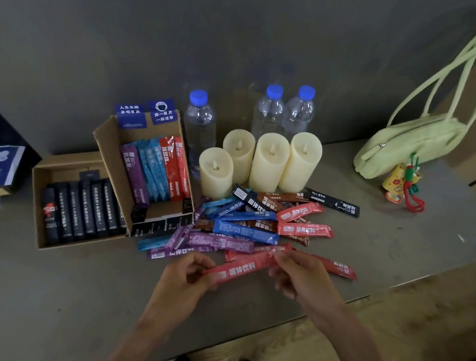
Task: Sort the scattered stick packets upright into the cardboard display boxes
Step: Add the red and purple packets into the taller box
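I have a red stick packet [242,268] pinched at both ends, my left hand [186,276] on its lower end, my right hand [300,275] on the upper; it hangs just above the table [37,290], in front of the loose pile of packets [242,229]. I judge it light, thin and floppy, its film slick; gripping near a sealed end should stop it buckling. The taller cardboard box [109,146] already holds red ones; the lower box [39,186] holds black.

A worn grey tabletop [37,290] meets a plain dark grey wall [129,32] at twelve o'clock; tan speckled floor [314,354] lies at five o'clock.
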Demonstrator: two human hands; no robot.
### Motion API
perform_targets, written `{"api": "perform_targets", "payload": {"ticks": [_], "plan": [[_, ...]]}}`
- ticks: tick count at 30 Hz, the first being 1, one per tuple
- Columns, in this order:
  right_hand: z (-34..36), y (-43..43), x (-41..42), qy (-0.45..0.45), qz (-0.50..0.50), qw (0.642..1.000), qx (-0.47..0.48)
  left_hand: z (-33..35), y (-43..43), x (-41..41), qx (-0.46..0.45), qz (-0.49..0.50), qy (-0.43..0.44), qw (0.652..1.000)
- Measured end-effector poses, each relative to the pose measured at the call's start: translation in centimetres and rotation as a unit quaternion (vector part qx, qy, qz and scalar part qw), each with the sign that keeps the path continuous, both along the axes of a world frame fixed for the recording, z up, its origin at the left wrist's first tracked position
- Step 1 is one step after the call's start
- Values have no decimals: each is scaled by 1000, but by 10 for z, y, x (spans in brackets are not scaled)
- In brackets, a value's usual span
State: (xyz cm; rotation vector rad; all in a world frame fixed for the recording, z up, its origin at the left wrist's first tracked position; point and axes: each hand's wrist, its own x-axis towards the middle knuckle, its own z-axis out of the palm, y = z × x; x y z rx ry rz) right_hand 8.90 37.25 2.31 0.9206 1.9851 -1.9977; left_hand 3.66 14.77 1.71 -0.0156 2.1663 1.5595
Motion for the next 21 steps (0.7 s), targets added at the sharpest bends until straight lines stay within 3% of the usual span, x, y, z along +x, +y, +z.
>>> {"api": "perform_targets", "payload": {"ticks": [2,7,12,14,17,21], "plan": [[7,0,-1,13,5,1000,-17,1,-2,1,-8,-4,25,1000],[26,-3,-5,69,-19,987,-144,10,-9,3,-48,-21,185,981],[28,-3,-13,32,39,994,93,11,-10,6,15,33,230,973],[25,-5,-13,-1,70,990,120,12,-8,8,41,53,228,971],[23,-10,-8,-18,90,995,27,13,-6,8,79,76,216,970],[25,-10,-3,34,116,991,-66,14,-9,5,103,99,216,966]]}}
